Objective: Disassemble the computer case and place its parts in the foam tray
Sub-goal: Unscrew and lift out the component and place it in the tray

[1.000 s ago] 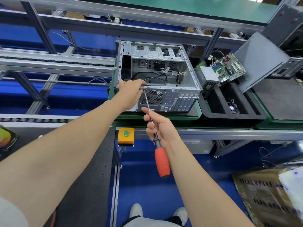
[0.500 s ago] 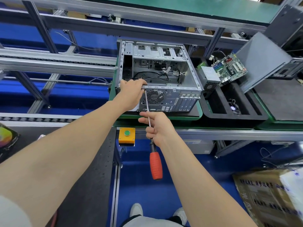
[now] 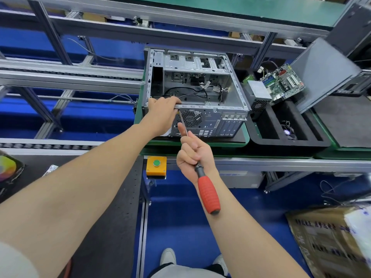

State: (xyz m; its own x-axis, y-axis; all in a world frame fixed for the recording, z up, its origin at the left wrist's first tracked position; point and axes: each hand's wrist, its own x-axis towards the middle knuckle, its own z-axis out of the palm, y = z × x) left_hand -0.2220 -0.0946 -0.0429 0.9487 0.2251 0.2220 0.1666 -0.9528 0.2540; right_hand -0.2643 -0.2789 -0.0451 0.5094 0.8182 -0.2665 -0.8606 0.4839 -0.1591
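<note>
The open grey computer case point(image 3: 208, 119) lies on a green pallet, its rear panel with a round fan grille facing me and loose black cables inside. My left hand point(image 3: 161, 112) grips the case's near top edge at the left rear corner. My right hand point(image 3: 193, 155) holds a screwdriver point(image 3: 207, 192) with a red handle by its shaft, index finger stretched along it; the tip touches the rear panel just beside my left hand. The black foam tray point(image 3: 267, 127) to the right holds a power supply point(image 3: 258, 94), a motherboard point(image 3: 283, 84) and a small fan point(image 3: 288, 131).
A grey side panel point(image 3: 323, 73) leans at the tray's far right. An orange box with a green button point(image 3: 156, 165) is fixed on the conveyor's front rail. Cardboard point(image 3: 329, 241) lies on the blue floor at the lower right. A black bench point(image 3: 112, 207) runs under my left arm.
My right hand rose toward the case and turned, swinging the red handle from straight down to down-right. My left hand kept its hold on the case edge.
</note>
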